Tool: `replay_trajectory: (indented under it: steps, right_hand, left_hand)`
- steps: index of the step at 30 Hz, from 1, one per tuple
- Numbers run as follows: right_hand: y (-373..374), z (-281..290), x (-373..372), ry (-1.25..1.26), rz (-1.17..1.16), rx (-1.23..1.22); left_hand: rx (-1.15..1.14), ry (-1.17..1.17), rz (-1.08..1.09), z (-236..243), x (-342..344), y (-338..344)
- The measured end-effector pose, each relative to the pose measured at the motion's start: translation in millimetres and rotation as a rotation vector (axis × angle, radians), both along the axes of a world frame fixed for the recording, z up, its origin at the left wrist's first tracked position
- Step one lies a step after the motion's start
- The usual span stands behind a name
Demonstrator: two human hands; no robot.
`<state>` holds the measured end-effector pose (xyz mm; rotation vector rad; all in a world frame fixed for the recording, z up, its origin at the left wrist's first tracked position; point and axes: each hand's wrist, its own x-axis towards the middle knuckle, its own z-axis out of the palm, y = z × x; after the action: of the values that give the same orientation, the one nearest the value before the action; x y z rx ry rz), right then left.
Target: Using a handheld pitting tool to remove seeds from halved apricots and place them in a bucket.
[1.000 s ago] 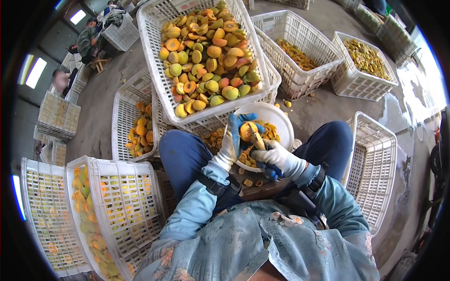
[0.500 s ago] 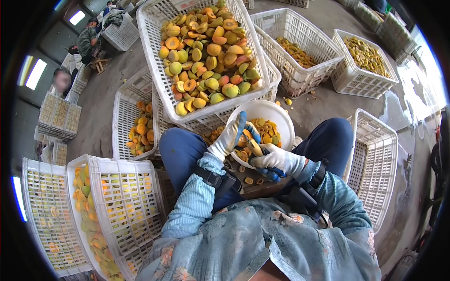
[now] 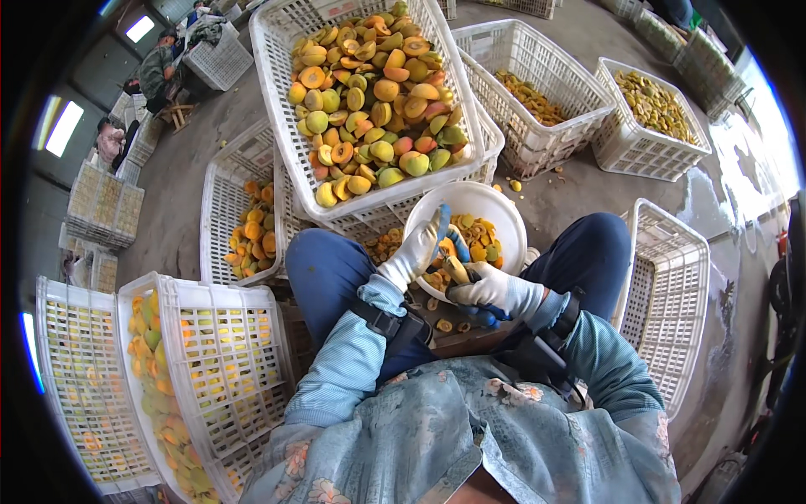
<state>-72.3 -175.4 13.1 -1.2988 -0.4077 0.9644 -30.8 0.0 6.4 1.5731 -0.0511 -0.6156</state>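
Observation:
My left hand (image 3: 413, 252), in a white glove with blue-coated fingers, is closed around an orange piece of peach (image 3: 448, 249), mostly hidden by the fingers. Beside it, my right hand (image 3: 489, 290), gloved alike, grips a short tool with a yellowish-brown handle (image 3: 457, 270); its working end is hard to make out against the fruit. Both hands are close together between my knees, over the near edge of a round white tub (image 3: 514, 220). Cut orange-yellow pieces (image 3: 480, 237) lie in the tub.
Just beyond the tub, a white crate (image 3: 267, 101) is heaped with halved peaches (image 3: 378, 109). More fruit crates stand at left (image 3: 225, 336) and far right (image 3: 609, 160). Another crate (image 3: 672, 294) is beside my right knee. A person (image 3: 157, 71) sits at the far left.
My hands stay over the tub and shift only slightly; the left fingers and the peach piece have turned a little. The tool remains in my right hand.

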Motion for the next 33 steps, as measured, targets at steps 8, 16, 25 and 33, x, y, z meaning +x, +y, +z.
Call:
replay_trajectory:
  steps: [8,16,25,33]
  right_hand:
    - [1.0,15.0,-6.4,0.658,-0.002,0.133]
    - [9.2,18.4,-9.8,0.437,-0.123,0.087]
    - [11.6,-14.2,-12.9,-0.146,-0.134,-0.045]
    - [3.7,43.6,-5.4,0.001,-0.189,-0.091]
  left_hand:
    - [-0.272,-0.099,0.201,-3.0,-3.4,-16.5]
    - [-0.690,0.020,0.522,-12.1,-11.0,-24.8]
    - [-0.675,0.219,0.709,-26.5,-12.7,-15.5]
    - [-0.490,-0.094,0.958,55.6,14.6,69.6]
